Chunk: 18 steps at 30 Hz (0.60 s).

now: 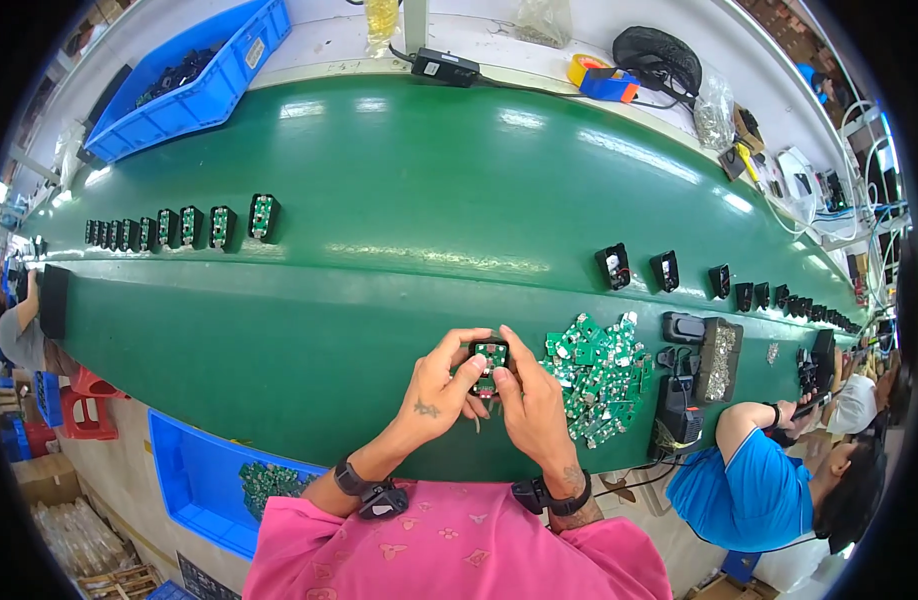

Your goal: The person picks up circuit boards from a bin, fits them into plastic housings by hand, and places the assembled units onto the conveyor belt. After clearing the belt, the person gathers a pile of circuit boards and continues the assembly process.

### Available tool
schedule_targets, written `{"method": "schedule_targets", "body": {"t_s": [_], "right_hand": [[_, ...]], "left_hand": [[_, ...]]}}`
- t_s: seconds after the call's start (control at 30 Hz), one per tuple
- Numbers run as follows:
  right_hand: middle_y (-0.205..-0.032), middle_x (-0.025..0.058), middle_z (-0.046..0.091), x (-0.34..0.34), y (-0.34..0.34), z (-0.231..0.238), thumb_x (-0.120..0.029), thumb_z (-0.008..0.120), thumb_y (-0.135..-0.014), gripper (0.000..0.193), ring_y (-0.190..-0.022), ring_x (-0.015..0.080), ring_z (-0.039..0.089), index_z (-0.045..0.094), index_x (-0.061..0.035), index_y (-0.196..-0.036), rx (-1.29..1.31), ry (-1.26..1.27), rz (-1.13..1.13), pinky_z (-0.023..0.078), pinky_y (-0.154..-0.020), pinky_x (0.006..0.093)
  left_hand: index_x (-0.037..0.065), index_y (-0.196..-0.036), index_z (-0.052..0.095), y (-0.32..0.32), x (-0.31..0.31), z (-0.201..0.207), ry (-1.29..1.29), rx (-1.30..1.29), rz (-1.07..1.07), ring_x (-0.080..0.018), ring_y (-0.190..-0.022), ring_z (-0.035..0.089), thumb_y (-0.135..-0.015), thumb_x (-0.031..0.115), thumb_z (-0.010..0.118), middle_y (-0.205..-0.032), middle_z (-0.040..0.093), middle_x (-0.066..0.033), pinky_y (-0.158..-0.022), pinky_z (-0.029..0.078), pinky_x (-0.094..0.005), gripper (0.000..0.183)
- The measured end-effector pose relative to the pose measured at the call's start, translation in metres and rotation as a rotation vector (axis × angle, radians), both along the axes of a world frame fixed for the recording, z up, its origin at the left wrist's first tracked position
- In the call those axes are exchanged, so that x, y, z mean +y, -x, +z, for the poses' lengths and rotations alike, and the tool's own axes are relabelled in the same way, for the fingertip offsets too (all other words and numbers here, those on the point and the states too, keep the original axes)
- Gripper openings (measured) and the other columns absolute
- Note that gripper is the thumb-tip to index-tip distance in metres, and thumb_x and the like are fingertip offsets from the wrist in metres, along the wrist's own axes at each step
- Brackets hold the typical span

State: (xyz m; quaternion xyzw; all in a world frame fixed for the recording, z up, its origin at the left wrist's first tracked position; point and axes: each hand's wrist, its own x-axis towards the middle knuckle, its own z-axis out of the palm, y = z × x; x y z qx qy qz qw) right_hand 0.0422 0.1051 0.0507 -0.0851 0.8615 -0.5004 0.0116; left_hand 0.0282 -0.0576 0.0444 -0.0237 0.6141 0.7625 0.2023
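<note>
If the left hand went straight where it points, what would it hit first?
Probably the right hand, just past the black-cased green board the left hand holds; depth is hard to judge.

Long green bench [399,150] w/ white shelf [324,35] along far edge, bright lt. streaks [639,155] on shiny top, red stool [87,417] at L on pale flr. [129,450], cardbd. box [47,480] nearby.

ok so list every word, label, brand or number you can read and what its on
No text is clear enough to read.
Blue crate, upper left: white label, too small.
Black power adapter: pale label, too small.
Held green board: any print is too small.
</note>
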Motion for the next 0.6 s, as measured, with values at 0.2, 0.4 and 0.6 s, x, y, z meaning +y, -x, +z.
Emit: {"method": "schedule_targets", "body": {"t_s": [0.2,0.4,0.6], "right_hand": [[-0.104,0.0246,0.067,-0.008,-0.001,0.004,-0.009,0.053,-0.099,0.038,-0.083,0.0352,0.069,0.05,-0.0001,-0.136,-0.041,-0.1,-0.065,0.055,-0.07,0.0414],[-0.1,0.0221,0.068,-0.031,0.002,0.004,-0.01,0.052,-0.1,0.036,-0.081,0.0341,0.07,0.051,-0.0003,-0.134,-0.131,-0.019,-0.053,0.055,-0.069,0.0392],[-0.084,0.0124,0.064,-0.066,0.009,-0.016,-0.008,0.052,-0.1,0.039,-0.071,0.0164,0.063,0.048,-0.002,-0.138,-0.05,0.117,0.002,0.053,-0.062,0.0298]], "left_hand": [[-0.001,-0.133,0.046,0.0,-0.002,-0.005,0.063,0.107,-0.026,-0.0137,-0.056,0.065,-0.102,0.008,0.046,-0.096,0.067,-0.0132,-0.047,0.052,-0.0241,0.032],[0.0,-0.129,0.05,-0.002,-0.018,-0.01,0.088,0.174,0.015,-0.0137,-0.055,0.063,-0.102,0.01,0.048,-0.089,0.067,-0.0119,-0.047,0.05,-0.028,0.029],[0.002,-0.124,0.057,-0.012,-0.046,-0.021,0.233,0.333,0.232,-0.0212,-0.055,0.064,-0.099,0.009,0.052,-0.08,0.067,-0.0157,-0.054,0.05,-0.0347,0.026]]}}
